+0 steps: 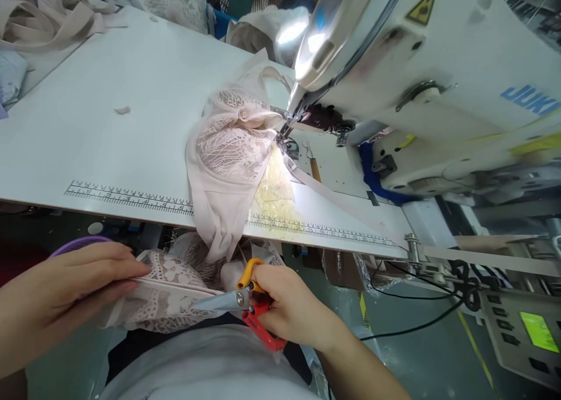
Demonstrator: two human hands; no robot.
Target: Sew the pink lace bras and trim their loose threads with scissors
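Observation:
My left hand [96,280] pinches the edge of a beige lace bra piece [164,315] that lies over my lap, below the table's front edge. My right hand [291,306] grips a pair of scissors [223,301] with orange and red handles. Their blades point left and lie against the lace; whether they are parted is hard to make out. On the table, a beige lace bra [232,149] sits under the needle of the sewing machine [346,67], and its lower end hangs over the edge. A narrow beige elastic band [324,190] runs right from the needle area.
A printed ruler [127,197] follows the front of the white table [100,137]. Beige straps [48,20] pile up at the back left. A wooden-handled tool [314,167] lies by the needle. A control panel [521,324] and black cables stand at the right.

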